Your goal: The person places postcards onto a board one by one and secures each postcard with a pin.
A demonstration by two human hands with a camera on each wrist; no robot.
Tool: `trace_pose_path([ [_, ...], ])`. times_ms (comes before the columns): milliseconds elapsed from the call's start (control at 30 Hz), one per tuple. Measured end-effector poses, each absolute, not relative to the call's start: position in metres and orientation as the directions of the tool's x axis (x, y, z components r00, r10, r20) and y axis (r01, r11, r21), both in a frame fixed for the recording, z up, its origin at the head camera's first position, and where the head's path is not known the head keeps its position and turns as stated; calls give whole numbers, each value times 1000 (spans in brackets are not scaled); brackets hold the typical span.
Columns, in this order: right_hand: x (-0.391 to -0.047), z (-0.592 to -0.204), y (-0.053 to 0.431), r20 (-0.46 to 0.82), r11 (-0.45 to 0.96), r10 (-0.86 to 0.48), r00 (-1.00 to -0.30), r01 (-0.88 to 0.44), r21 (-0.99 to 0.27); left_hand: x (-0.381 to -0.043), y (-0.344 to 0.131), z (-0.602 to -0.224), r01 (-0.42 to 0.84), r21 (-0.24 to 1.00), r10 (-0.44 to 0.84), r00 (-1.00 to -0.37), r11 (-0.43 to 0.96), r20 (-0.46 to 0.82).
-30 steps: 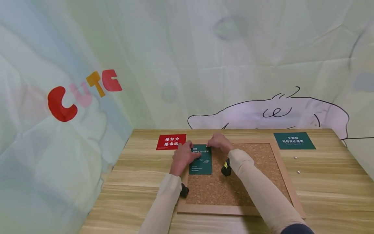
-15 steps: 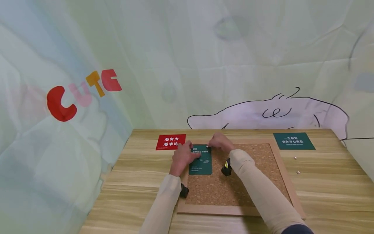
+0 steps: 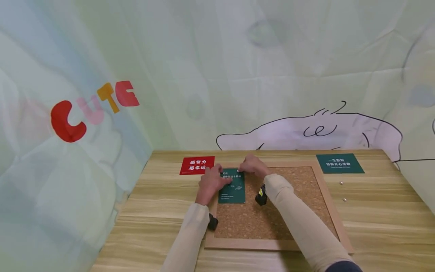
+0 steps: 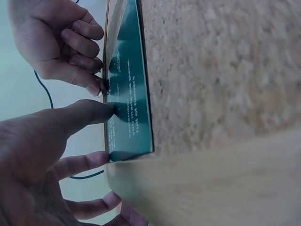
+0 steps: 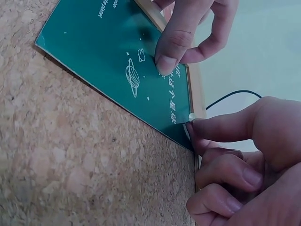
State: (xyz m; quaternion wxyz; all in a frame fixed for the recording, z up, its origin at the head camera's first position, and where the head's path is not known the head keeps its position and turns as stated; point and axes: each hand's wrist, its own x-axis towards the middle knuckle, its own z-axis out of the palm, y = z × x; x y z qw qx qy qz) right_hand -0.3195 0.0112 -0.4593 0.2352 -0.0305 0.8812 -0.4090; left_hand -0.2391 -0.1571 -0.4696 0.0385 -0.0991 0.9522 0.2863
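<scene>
A dark green card (image 3: 234,194) with white lettering and planet drawings lies on the upper left of the framed corkboard (image 3: 261,226). My left hand (image 3: 211,181) holds it down, thumb (image 4: 96,110) on its face and a fingertip at its upper left corner. At the card's upper right corner, my right hand (image 3: 254,166) pinches a small thumbtack (image 5: 192,117) between thumb and index finger. In the right wrist view the tack's thin point shows against the card, and the other fingers of that hand are curled in.
A red card (image 3: 193,165) lies beyond the board's left corner, and another green card (image 3: 340,163) beyond its right one. Two small shiny tacks (image 3: 341,183) lie on the wooden table (image 3: 380,219) right of the board. A printed curtain (image 3: 190,75) hangs behind.
Both hands stay at the green card with almost no movement. The head view has shifted slightly, so everything sits a little further left in it.
</scene>
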Motion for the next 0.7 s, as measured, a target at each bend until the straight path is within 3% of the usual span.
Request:
trace_pose_path([
  [700,-320,-460,15,-373,623,-276,-886,132,-771,-240,-157,-470,-215,530,-168,-976,820,-136],
])
